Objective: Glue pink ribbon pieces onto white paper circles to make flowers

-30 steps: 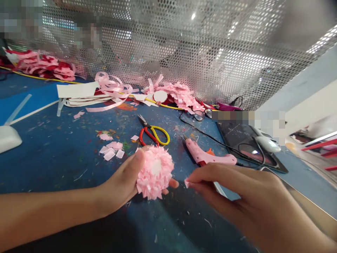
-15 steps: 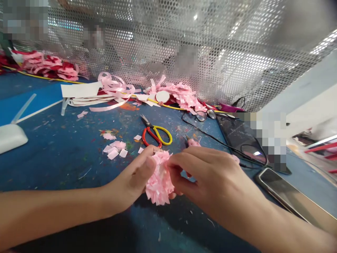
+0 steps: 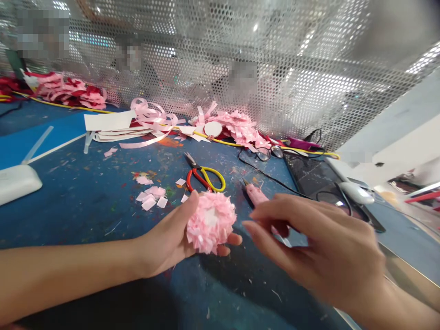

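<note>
Right hand [image 3: 309, 243] has pulled back off the pink paper flower [image 3: 211, 222] since half a second ago, when its fingers were pressed into the petals; now it hangs just beside the flower, not touching it, fingers loosely curled with thumb and forefinger close together. I can't tell whether anything is pinched between them (that hand is blurred). From my seat, the left hand [image 3: 172, 238] is clamped on the flower, thumb over the top left, fingertips showing under the lower right edge, holding it just above the blue counter [image 3: 85, 206].

Behind the flower lie the red and yellow scissors [image 3: 202, 176], with small pink paper scraps [image 3: 151, 199] to their left. A pink glue gun [image 3: 256, 195] pokes out behind the right hand, its body mostly hidden. Farther back, pink ribbon strips [image 3: 147, 119] and a heap of pink cuttings [image 3: 240, 126] sit against the perforated metal screen [image 3: 275, 68]. A dark tablet [image 3: 309, 176] lies to the right.
</note>
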Motion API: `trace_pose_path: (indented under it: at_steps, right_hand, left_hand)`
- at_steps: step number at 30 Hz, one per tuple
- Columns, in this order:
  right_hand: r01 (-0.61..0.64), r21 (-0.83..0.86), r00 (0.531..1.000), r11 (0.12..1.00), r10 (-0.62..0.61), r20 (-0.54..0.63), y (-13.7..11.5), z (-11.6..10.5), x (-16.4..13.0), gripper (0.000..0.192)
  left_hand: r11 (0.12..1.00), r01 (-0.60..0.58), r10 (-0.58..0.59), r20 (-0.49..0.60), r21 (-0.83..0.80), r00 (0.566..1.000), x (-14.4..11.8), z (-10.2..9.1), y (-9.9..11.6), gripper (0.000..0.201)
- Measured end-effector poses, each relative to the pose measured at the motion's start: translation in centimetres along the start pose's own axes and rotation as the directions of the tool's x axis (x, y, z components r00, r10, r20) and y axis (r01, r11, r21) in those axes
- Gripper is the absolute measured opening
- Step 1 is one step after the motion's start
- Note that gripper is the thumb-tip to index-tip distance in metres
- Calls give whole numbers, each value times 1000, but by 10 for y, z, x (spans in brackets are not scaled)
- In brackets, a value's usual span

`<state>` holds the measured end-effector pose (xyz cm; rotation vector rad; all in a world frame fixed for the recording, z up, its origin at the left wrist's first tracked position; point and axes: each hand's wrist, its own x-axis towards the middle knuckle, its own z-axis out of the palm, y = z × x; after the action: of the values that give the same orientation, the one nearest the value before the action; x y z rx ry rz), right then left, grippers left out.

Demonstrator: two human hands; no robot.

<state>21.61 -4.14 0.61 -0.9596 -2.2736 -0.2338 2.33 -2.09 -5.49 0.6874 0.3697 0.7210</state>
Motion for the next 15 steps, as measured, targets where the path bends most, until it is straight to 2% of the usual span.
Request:
trace_pose_path:
  at_steps: [2, 6, 10, 15]
  right_hand:
    - [12, -61, 1000, 998, -14, -28, 6, -4, -10, 12]
    - [98, -138, 995, 986, -93, 41, 22, -7, -34, 11]
    - [149, -184, 988, 972, -139, 70, 34, -3, -53, 11]
    - [145, -121, 986, 982, -134, 96, 35, 4, -61, 10]
  left_hand:
    - [992, 53, -53, -2, -112, 999, 3, -1, 3, 53]
    - [953, 137, -142, 0, -271, 990, 7, -4, 10, 55]
    - [937, 151, -162, -7, -314, 987, 8, -6, 13, 64]
    - [941, 129, -113, 69, -312, 991, 7, -8, 12, 74]
